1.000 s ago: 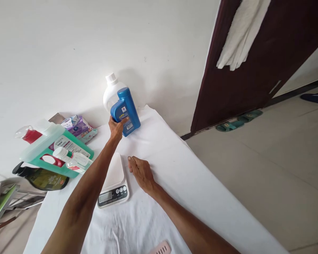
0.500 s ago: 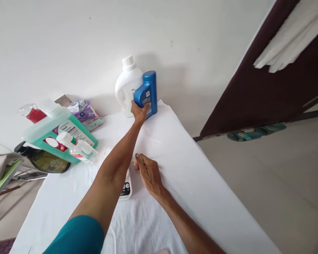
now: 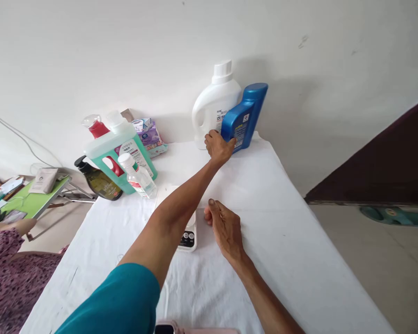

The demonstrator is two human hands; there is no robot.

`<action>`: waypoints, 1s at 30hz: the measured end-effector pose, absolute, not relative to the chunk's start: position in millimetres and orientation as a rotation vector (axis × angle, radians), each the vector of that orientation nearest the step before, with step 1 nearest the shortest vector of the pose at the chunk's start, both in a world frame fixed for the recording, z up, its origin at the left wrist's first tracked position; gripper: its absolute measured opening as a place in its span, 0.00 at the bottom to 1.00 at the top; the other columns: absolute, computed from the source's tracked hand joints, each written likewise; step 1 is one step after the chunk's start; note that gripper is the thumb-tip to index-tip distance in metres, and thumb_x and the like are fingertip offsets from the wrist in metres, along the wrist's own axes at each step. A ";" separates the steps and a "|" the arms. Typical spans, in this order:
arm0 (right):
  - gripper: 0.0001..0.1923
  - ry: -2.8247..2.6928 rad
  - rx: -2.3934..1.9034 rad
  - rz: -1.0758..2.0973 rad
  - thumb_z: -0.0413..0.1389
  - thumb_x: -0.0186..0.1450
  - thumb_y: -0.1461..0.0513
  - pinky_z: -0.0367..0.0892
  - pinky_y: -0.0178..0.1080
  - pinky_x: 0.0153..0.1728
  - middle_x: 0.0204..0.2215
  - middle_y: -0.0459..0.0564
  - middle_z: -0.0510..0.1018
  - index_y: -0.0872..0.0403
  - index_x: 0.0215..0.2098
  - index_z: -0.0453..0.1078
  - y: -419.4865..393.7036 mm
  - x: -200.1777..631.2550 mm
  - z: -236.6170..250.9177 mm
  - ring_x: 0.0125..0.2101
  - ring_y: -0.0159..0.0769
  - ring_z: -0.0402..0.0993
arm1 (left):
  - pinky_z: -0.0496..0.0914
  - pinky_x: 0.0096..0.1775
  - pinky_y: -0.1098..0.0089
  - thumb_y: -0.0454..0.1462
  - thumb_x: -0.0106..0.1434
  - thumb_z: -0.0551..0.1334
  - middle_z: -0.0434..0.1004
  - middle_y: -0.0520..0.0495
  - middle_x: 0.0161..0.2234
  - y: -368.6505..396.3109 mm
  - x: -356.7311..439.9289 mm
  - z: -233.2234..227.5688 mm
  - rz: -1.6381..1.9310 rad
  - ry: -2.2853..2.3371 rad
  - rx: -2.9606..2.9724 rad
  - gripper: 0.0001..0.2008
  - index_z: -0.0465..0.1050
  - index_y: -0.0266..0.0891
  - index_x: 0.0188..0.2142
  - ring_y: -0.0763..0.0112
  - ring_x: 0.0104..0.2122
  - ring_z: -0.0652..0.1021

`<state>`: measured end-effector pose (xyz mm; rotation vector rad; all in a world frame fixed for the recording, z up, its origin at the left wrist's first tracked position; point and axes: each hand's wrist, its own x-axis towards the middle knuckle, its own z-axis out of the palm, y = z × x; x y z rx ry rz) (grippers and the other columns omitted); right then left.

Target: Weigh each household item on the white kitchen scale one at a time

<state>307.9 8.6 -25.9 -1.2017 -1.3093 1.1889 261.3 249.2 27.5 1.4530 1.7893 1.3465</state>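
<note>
My left hand (image 3: 220,147) is stretched out to the far end of the cloth-covered table. Its thumb and fingers are apart, at the lower front of a blue plastic bottle (image 3: 244,118); whether the fingertips touch it I cannot tell. That bottle stands just right of a white detergent jug (image 3: 216,99) and overlaps it. My right hand (image 3: 226,227) rests on the cloth, fingers curled into a loose fist with the thumb on top and no object showing. Between my arms lies a white kitchen scale (image 3: 191,234), partly hidden by my left forearm.
Left on the table (image 3: 285,260) stand a green-liquid jug (image 3: 144,160), a clear bottle (image 3: 141,181), a dark pump bottle (image 3: 102,183) and tissue packs (image 3: 151,137). A pink phone (image 3: 202,330) is at the near edge. Another person's patterned sleeve (image 3: 7,246) shows left, by a green table (image 3: 38,199).
The view has swung left, so things appear further right. My left hand's fingers have loosened from around the blue bottle's lower part. My right hand keeps its curled pose.
</note>
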 end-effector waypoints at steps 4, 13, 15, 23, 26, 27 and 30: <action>0.36 -1.294 -1.186 1.189 0.49 0.70 0.29 0.67 0.39 0.26 0.22 0.48 0.72 0.49 0.24 0.68 7.4 308.6 -23.9 0.24 0.38 0.69 | 0.72 0.56 0.49 0.41 0.59 0.77 0.71 0.30 0.59 177.7 228.9 40.1 1.363 1.607 1.657 0.28 0.65 0.42 0.52 0.46 0.59 0.75; 0.38 -1.346 -1.227 1.139 0.51 0.67 0.28 0.67 0.39 0.24 0.22 0.50 0.76 0.51 0.25 0.72 6.3 307.5 -19.2 0.23 0.38 0.71 | 0.73 0.53 0.54 0.44 0.66 0.71 0.76 0.42 0.45 -11.0 99.7 54.0 1.845 1.825 1.980 0.18 0.69 0.43 0.49 0.58 0.47 0.78; 0.39 -1.335 -1.246 1.139 0.51 0.66 0.27 0.67 0.38 0.23 0.22 0.51 0.76 0.51 0.25 0.72 6.5 306.6 -20.5 0.22 0.37 0.71 | 0.68 0.60 0.49 0.44 0.61 0.75 0.73 0.39 0.51 -16.9 65.2 47.4 1.948 2.103 1.830 0.25 0.67 0.42 0.51 0.51 0.54 0.74; 0.38 -1.337 -1.238 1.131 0.51 0.67 0.29 0.66 0.37 0.23 0.22 0.49 0.75 0.51 0.25 0.71 5.2 305.0 -20.1 0.22 0.36 0.70 | 0.69 0.55 0.51 0.46 0.49 0.79 0.73 0.44 0.45 21.6 17.9 7.8 1.710 2.178 1.519 0.30 0.67 0.44 0.46 0.52 0.49 0.75; 0.39 -1.329 -1.221 1.135 0.49 0.66 0.28 0.65 0.37 0.22 0.22 0.49 0.74 0.51 0.25 0.71 6.6 304.7 -21.5 0.22 0.35 0.69 | 0.70 0.53 0.52 0.45 0.46 0.80 0.71 0.49 0.39 29.0 23.7 7.2 1.789 2.181 1.435 0.29 0.67 0.44 0.41 0.55 0.44 0.75; 0.39 -1.324 -1.217 1.138 0.49 0.66 0.28 0.64 0.36 0.21 0.22 0.49 0.74 0.51 0.25 0.71 7.0 304.6 -21.9 0.22 0.35 0.69 | 0.71 0.53 0.53 0.44 0.45 0.80 0.71 0.50 0.37 29.3 25.0 8.7 1.806 2.173 1.418 0.28 0.67 0.44 0.40 0.56 0.43 0.75; 0.38 -1.319 -1.215 1.142 0.50 0.67 0.28 0.64 0.36 0.22 0.22 0.49 0.74 0.51 0.25 0.70 7.7 304.6 -22.2 0.22 0.35 0.70 | 0.71 0.51 0.56 0.43 0.45 0.80 0.69 0.53 0.33 24.1 25.6 17.7 1.848 2.159 1.375 0.27 0.68 0.44 0.38 0.58 0.40 0.75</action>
